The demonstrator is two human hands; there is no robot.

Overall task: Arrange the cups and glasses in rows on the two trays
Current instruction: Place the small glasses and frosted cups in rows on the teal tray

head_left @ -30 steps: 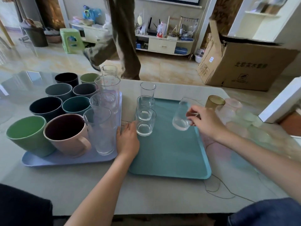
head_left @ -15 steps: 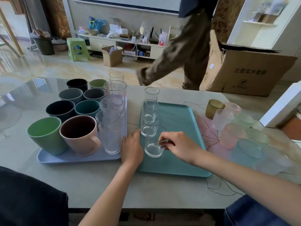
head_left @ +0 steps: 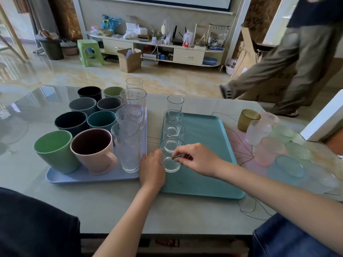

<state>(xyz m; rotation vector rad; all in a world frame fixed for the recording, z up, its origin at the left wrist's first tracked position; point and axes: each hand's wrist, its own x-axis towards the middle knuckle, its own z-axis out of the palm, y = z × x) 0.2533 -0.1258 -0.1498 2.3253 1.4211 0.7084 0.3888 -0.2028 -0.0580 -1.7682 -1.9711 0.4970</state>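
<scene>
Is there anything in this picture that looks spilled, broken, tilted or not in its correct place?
Nothing looks spilled or broken. One oddity: the farthest clear short glass in the line appears to stand on the table just beyond the teal plastic tray's far edge. Both hands, left hand and right hand, are at the nearest clear glass.

left hand [head_left: 152,168]: palm down, fingers loosely curled, thumb side toward right hand | right hand [head_left: 197,160]: fingers pinched at fingertips, wrist raised | forearms: both bare, reaching forward, converging | hands: close together
</scene>
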